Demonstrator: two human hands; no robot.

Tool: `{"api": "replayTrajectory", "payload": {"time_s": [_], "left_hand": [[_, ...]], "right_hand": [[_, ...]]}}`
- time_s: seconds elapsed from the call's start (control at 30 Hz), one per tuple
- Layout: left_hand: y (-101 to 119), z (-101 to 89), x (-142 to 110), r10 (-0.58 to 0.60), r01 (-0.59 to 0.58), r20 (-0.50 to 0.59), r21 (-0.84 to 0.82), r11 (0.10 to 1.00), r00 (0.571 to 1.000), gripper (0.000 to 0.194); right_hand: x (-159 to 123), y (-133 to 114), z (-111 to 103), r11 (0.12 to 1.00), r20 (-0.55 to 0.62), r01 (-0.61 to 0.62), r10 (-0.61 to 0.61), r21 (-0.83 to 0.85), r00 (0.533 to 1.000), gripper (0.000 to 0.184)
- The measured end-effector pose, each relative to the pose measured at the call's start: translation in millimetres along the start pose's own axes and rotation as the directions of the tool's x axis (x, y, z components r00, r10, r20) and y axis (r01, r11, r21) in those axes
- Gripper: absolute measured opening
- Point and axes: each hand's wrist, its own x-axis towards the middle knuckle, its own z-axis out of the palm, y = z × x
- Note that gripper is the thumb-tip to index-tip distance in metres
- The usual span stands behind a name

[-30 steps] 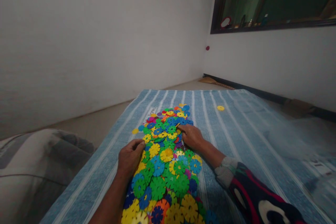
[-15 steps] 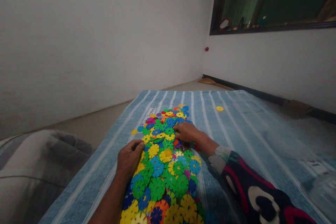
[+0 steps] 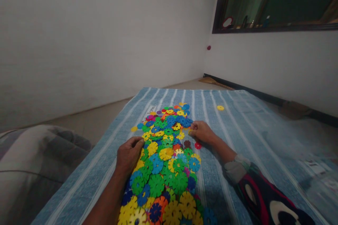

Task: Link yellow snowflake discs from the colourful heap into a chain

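A long heap of interlocking plastic discs (image 3: 156,185), notched like flowers in green, yellow, blue, orange and red, runs away from me along the cloth. My left hand (image 3: 129,153) rests against the heap's left side, its fingers curled and thumb against the forefinger; what they hold, if anything, is hidden. On the right side my right hand (image 3: 202,132) is closed in a pinch, with a bit of a yellow disc (image 3: 190,132) showing at the fingertips. Near its wrist lie a red disc (image 3: 198,146) and a dark brown disc (image 3: 187,143).
A blue-and-white striped cloth (image 3: 111,139) covers the surface. One yellow disc (image 3: 220,108) lies apart at the far right. Clear plastic bags (image 3: 287,140) lie on the right. Grey bedding (image 3: 44,161) is at lower left, and a wall (image 3: 105,35) stands beyond.
My right hand has moved right, from over the middle of the heap to its right edge, uncovering discs there. My left hand stays at the left side.
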Motion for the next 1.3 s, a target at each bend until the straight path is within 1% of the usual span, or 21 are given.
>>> {"api": "replayTrajectory", "payload": {"time_s": [0.07, 0.17, 0.3, 0.4, 0.53, 0.67, 0.83, 1.0, 1.17, 1.23, 1.3], "left_hand": [[0, 0.1, 0, 0.005, -0.005, 0.000, 0.002, 1.000, 1.000, 0.036], [0, -0.3, 0, 0.003, -0.003, 0.007, 0.007, 1.000, 1.000, 0.037], [3, -1.3, -1, 0.004, -0.004, 0.006, 0.000, 1.000, 1.000, 0.036], [5, -1.1, -3, 0.005, -0.005, 0.010, -0.008, 1.000, 1.000, 0.036], [2, 0.7, -2, 0.014, -0.014, 0.008, -0.001, 1.000, 1.000, 0.037], [-2, 3.3, -1, 0.029, -0.029, 0.008, -0.017, 0.999, 1.000, 0.036], [-6, 6.5, -1, 0.048, -0.047, 0.006, -0.045, 0.998, 0.999, 0.036], [-9, 7.3, 0, 0.039, -0.038, 0.017, -0.057, 0.998, 0.999, 0.037], [-6, 5.4, -1, 0.032, -0.031, 0.014, -0.048, 0.998, 0.999, 0.037], [-6, 5.7, 0, 0.033, -0.032, 0.013, -0.042, 0.999, 0.999, 0.037], [-7, 6.5, 0, 0.027, -0.027, 0.014, -0.040, 0.999, 1.000, 0.038]], "right_hand": [[-2, 3, -2, 1.000, 0.044, 0.015, -0.016, 0.016, 0.999, 0.011], [-5, -1, 1, 0.999, 0.103, 0.049, -0.051, 0.018, 0.993, 0.005], [-8, -9, 6, 0.997, 0.113, 0.077, -0.073, -0.033, 0.991, 0.007], [-12, -11, 9, 0.996, 0.134, 0.088, -0.083, -0.031, 0.988, 0.009], [-22, -10, 13, 0.997, 0.167, 0.077, -0.080, 0.025, 0.983, 0.006], [-34, -12, 14, 0.993, 0.162, 0.061, -0.076, 0.097, 0.984, 0.006], [-48, -19, 13, 0.984, 0.167, 0.072, -0.100, 0.164, 0.981, 0.004], [-52, -24, 17, 0.970, 0.184, 0.127, -0.166, 0.208, 0.969, 0.006], [-49, -28, 25, 0.968, 0.202, 0.178, -0.212, 0.178, 0.956, 0.012], [-48, -32, 28, 0.960, 0.212, 0.223, -0.256, 0.167, 0.943, 0.014], [-45, -36, 31, 0.948, 0.239, 0.281, -0.310, 0.150, 0.920, 0.017]]}}
